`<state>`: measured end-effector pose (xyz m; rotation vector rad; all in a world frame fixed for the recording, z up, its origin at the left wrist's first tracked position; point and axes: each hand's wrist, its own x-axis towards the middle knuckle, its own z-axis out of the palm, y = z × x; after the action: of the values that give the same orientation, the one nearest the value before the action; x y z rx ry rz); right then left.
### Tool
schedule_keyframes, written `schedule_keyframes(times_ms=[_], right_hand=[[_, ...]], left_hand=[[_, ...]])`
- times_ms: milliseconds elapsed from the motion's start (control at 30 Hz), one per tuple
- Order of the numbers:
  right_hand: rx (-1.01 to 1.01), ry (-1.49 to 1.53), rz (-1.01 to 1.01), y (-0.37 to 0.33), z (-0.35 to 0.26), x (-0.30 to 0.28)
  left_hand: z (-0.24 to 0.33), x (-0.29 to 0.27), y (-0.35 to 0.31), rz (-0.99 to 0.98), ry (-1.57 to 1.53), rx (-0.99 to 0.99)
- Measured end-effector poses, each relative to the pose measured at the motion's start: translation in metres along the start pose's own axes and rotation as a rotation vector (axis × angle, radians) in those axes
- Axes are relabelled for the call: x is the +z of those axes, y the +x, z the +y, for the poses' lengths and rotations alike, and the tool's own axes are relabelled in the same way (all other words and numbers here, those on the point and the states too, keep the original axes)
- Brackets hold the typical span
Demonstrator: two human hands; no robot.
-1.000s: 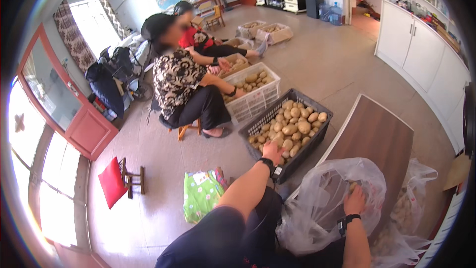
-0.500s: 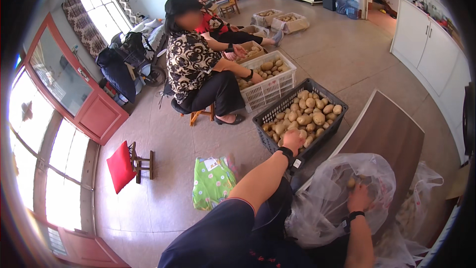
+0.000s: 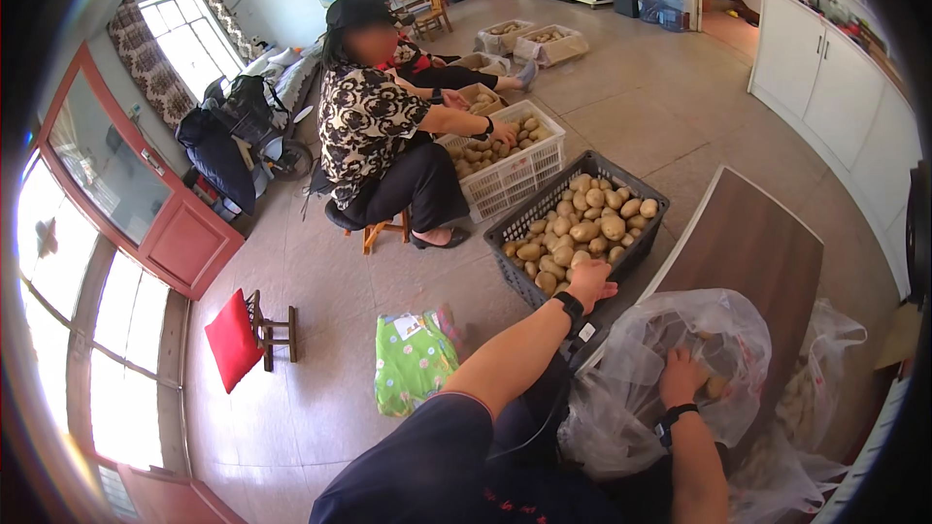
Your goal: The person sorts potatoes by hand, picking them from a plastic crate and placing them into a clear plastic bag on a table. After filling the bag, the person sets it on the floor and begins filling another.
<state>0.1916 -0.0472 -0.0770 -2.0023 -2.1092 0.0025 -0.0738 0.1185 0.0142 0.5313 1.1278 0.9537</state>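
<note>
My left hand (image 3: 592, 279) is over the near edge of a black plastic crate (image 3: 512, 270) heaped with potatoes (image 3: 585, 231). Its fingers stretch to the right, and I see nothing in them. One potato touches or nearly touches its far side. Inside a clear plastic bag (image 3: 621, 369) at the lower right, my right hand (image 3: 683, 376) has its fingers apart. Beside that hand lies a potato (image 3: 717, 386), with another showing dimly through the plastic above it. Both wrists carry black bands.
Under the bag leans a dark brown board (image 3: 752, 233). Another filled plastic bag (image 3: 811, 378) stands right of it. Beyond the crate, a seated person (image 3: 374, 136) reaches into a white crate (image 3: 515, 180) of potatoes. A green flowered cloth (image 3: 413, 364) and red-cushioned stool (image 3: 236, 342) are left.
My left hand has drawn back from the potatoes to the crate's near edge. Inside the bag, my right hand has shifted left and is now apart from the potato near its fingertips.
</note>
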Motion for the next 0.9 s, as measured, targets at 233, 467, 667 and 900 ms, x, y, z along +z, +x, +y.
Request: schedule_keyframes(times_ms=[233,467,667,900], right_hand=[[0.252,0.559,0.151,-0.005,0.002,-0.003],[0.537,1.241,-0.031,0.026,-0.065,-0.078],[0.286,0.994,-0.014,0.053,-0.076,-0.079],[0.151,0.881,0.122,0.038,-0.070,-0.062]], left_hand=[[-0.003,0.016,-0.013,-0.120,0.089,-0.021],[-0.010,0.027,-0.027,-0.359,0.452,-0.098],[-0.011,0.045,-0.038,-0.571,0.518,-0.359],[-0.016,0.028,-0.030,-0.604,0.357,-0.287]])
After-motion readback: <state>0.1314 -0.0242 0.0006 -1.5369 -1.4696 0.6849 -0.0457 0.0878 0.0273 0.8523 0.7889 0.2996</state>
